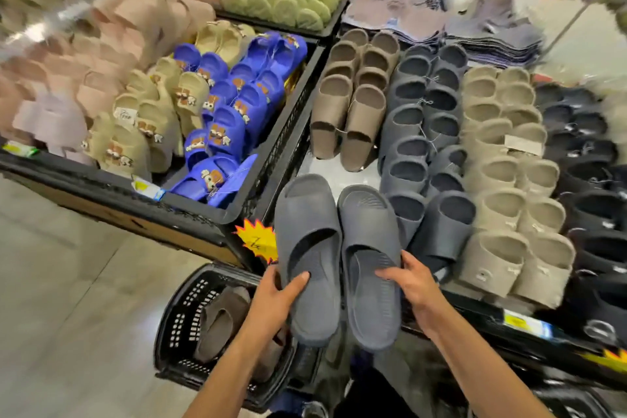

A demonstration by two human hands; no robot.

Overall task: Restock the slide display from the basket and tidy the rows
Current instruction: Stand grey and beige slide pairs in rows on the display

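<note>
Two bare forearms, sleeveless, no jewellery

Pale, glossy floor tiles (71, 265) fill the lower left and reflect the overhead light. Black mesh display bins (271, 159) with wood-fronted bases (142, 224) crowd the shop aisle; a yellow starburst price tag (256, 241) hangs at one bin's corner.

A bare strip of tabletop (342, 176) lies open in front of the brown slide row (353, 102), the one free way in. To the right of that row the dark grey slide row (420, 132) stands packed close; to its left rises the black crate wall (288, 136). Two grey slides (336, 261), gripped by both hands, hang over the strip's near end.
</note>
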